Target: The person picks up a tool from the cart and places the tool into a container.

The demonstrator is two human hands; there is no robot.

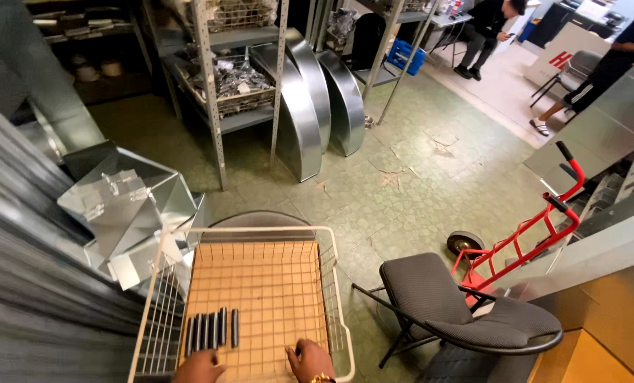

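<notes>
At the bottom edge of the frame, a person's left hand [198, 369] and right hand [310, 360] rest on the floor of a white wire basket [334, 284], fingers curled; only the knuckles show, so whether either hand grips anything cannot be told. Just above the left hand lies a row of short dark rods [210, 329], side by side on the cardboard liner [274, 284], apparently untouched. Working well here likely means lifting the rods as a bunch so none slips through the mesh. Right of the basket stands a grey chair [466, 308], with a red hand truck [536, 234] beyond it. Folded sheet metal [125, 206] sits at left centre. Curved metal ducts [303, 106] lean against shelving [214, 92] at upper centre, and people sit at upper right.
</notes>
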